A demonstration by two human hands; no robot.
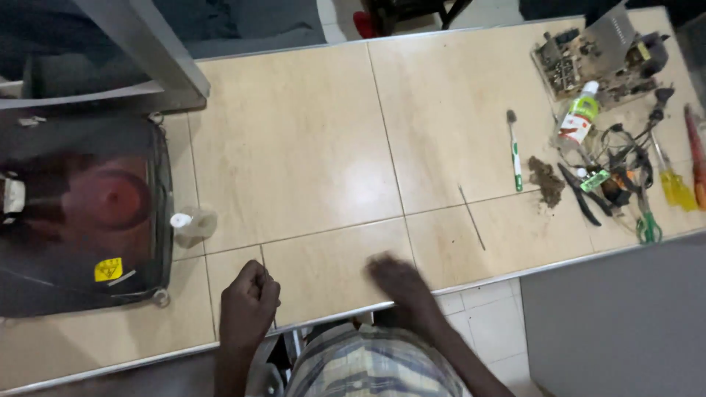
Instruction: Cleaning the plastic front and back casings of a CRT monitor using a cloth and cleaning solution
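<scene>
Head view looks down on a tiled table (pixel 309 147), with a dark picture tube (pixel 81 213) lying at its left end. At the far right corner sits a circuit board (pixel 599 55) above tangled wires and screwdrivers (pixel 673 184); a toothbrush (pixel 515 151) lies beside them. Near the tube stands a small white bottle (pixel 193 224). The left hand (pixel 248 305) rests at the table's near edge, fingers clenched on nothing visible. The right hand (pixel 401 283) is blurred; its grip cannot be told.

Glossy beige tiled table (pixel 309 147), dark glass tube (pixel 81 213), plastic bottle (pixel 579 117), matt brown circuit board (pixel 588 59)
</scene>
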